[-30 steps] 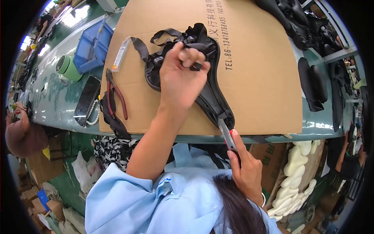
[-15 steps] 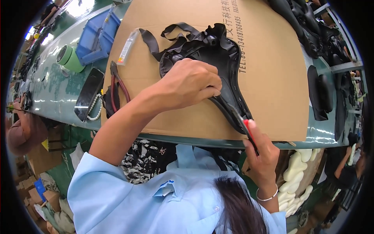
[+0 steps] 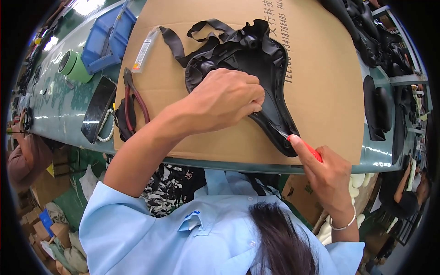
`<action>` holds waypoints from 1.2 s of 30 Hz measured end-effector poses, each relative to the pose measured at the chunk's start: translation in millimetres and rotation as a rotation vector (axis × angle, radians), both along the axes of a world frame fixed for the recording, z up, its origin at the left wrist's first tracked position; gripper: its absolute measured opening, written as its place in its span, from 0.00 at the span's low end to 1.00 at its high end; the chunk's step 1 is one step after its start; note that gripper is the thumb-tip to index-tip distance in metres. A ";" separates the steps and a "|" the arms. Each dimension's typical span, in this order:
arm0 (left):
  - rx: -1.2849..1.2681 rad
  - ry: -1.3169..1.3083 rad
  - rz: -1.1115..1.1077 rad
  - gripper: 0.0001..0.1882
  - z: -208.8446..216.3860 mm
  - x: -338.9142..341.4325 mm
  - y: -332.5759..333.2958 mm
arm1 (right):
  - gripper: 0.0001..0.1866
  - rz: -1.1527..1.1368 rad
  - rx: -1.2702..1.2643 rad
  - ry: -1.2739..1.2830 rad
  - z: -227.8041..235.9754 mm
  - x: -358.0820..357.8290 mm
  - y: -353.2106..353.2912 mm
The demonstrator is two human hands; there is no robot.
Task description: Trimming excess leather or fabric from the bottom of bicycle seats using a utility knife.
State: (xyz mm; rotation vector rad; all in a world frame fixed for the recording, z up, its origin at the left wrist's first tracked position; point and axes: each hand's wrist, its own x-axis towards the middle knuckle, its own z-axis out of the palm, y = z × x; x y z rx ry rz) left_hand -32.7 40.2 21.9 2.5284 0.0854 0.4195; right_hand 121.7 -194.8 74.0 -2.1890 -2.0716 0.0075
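Observation:
A black bicycle saddle (image 3: 270, 98) lies underside up on a cardboard sheet (image 3: 330, 114), its narrow nose toward me. Loose black cover material bunches at its wide end, and a long black strip (image 3: 172, 42) trails off to the left. My left hand (image 3: 229, 94) is closed in a pinch over the saddle's left side; what its fingers grip is hidden. In my right hand (image 3: 327, 172) is a red-handled knife (image 3: 312, 151). The thin blade points at the rim near the saddle's nose.
Left of the saddle lie red-handled pliers (image 3: 130, 98), a clear narrow packet (image 3: 145, 51), a dark phone (image 3: 98, 110) and a beaded string (image 3: 107, 126). Beyond them are a green container (image 3: 75, 66) and a blue bin (image 3: 107, 39). Black saddles (image 3: 357, 32) are piled at far right.
My right hand has moved rightward with the knife, turning it so the blade now points left toward the saddle's nose. The left hand stays closed in nearly the same place.

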 end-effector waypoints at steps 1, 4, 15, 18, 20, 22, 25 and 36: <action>-0.001 0.009 0.026 0.05 1.2 -1.4 -1.8 | 0.33 -0.011 -0.083 -0.008 7.4 2.8 -3.0; -0.096 -0.002 0.096 0.06 1.7 -1.4 -16.3 | 0.34 -0.057 -0.164 -0.128 24.1 16.0 -20.5; -0.583 0.224 0.065 0.11 7.2 51.8 -16.4 | 0.30 -0.693 0.046 1.591 -19.9 -40.6 -23.0; -0.723 0.274 0.099 0.09 9.9 53.6 -16.5 | 0.28 -0.707 -0.062 1.798 -14.1 -49.7 -5.1; -0.871 0.239 0.116 0.09 0.1 57.5 -14.5 | 0.29 -0.715 -0.077 1.780 -9.1 -58.0 -0.7; -1.117 0.183 0.150 0.06 -1.1 58.2 -11.2 | 0.29 -0.673 -0.142 1.676 -4.8 -66.7 -2.4; -1.353 0.076 0.085 0.06 4.3 52.2 -6.4 | 0.29 -0.563 -0.208 1.686 4.6 -66.1 -1.5; -0.137 -0.200 0.043 0.07 -4.6 29.6 38.7 | 0.23 -0.623 0.281 1.537 -47.5 -37.1 42.0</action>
